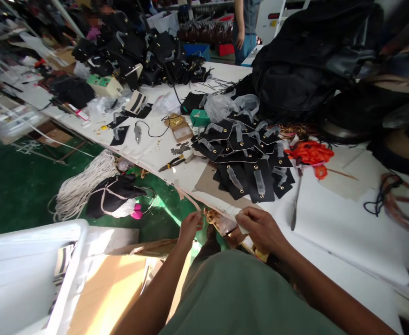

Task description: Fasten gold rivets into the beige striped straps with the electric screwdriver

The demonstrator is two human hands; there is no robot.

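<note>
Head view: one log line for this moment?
left hand: pinching strip | right hand: pinching strip | table: black flaps, pliers

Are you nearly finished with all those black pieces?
A fanned pile of black flaps with gold studs lies on the white table, apparently handled already. In hand: the left hand and right hand pinch a small shiny brown piece at the table's edge. How many remain cannot be told.
</note>
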